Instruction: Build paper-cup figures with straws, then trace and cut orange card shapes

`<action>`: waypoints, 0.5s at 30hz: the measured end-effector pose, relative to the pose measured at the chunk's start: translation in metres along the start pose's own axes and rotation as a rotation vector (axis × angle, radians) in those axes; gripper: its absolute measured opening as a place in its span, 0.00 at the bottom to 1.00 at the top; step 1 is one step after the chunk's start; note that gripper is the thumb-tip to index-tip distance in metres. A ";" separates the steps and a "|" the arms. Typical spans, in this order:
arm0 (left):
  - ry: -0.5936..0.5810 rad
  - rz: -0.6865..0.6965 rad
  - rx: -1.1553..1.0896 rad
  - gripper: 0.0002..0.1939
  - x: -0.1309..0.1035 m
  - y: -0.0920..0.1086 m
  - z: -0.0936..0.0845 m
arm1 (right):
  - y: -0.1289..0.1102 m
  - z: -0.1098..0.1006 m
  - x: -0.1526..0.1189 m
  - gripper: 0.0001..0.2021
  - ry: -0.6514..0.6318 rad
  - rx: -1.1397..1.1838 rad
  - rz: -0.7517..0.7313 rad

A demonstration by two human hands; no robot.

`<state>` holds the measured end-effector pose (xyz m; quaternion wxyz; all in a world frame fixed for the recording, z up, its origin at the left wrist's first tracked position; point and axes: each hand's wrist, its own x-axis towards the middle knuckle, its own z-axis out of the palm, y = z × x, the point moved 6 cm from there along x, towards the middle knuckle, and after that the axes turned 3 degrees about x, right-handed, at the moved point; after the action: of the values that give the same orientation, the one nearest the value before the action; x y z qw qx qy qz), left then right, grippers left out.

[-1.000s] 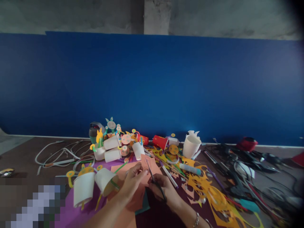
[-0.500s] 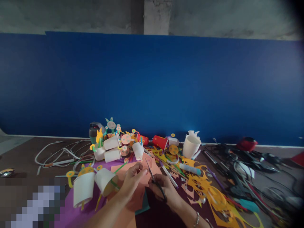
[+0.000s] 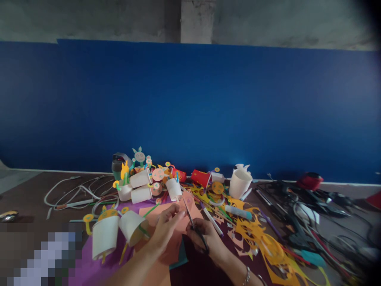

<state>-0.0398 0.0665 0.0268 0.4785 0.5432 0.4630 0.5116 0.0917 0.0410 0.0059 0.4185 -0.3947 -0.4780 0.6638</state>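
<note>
In my right hand (image 3: 205, 236) is a pair of dark-handled scissors (image 3: 190, 218), its blades pointing up and away across salmon-coloured paper. My left hand (image 3: 165, 228) is just left of the blades, thumb and fingers pinched together at the edge of a salmon paper piece (image 3: 190, 200); the part between the fingertips is hidden. Larger salmon sheets (image 3: 157, 274) lie under both hands, with a teal sheet (image 3: 180, 256) partly showing beneath. Two white paper cups with straws and yellow paper faces are left of my left hand, the nearer one (image 3: 104, 238) tilted.
Several decorated cups (image 3: 141, 178) lie at the back near the blue wall. A larger white cup (image 3: 239, 183) stands back right. Yellow paper scraps (image 3: 253, 230), a marker (image 3: 212, 219) and a glue stick (image 3: 238, 211) lie to the right. Dark cables and a glue gun (image 3: 306, 236) are farther right.
The scissor blades look slightly closer together at the paper. Both hands keep nearly the same place.
</note>
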 end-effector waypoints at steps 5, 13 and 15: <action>-0.074 0.042 0.042 0.12 -0.001 0.006 0.005 | 0.002 0.001 0.002 0.19 -0.022 0.021 -0.020; -0.088 0.024 0.029 0.13 0.002 0.007 0.006 | 0.003 -0.001 0.004 0.17 0.006 0.045 -0.020; -0.089 0.019 0.031 0.13 0.001 0.008 0.006 | 0.002 -0.001 0.003 0.17 -0.001 0.036 -0.017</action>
<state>-0.0336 0.0663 0.0345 0.4853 0.5769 0.4439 0.4844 0.0906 0.0440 0.0033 0.4310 -0.3829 -0.4693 0.6688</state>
